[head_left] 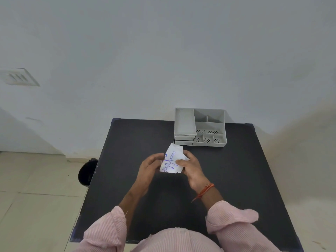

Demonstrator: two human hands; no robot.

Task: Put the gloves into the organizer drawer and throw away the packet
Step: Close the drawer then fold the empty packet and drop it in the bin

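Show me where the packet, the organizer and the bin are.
packet (172,159): head view, on its printed face.
organizer (185,122): head view, on its long left tray.
bin (87,172): head view, on its dark inside.

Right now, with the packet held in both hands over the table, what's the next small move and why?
Probably tear or spread the packet open where the right hand pinches it, the left hand steadying the other side. No gloves show yet, so they seem to be inside. The organizer sits at the table's far edge with both small drawers closed, so opening one comes later.
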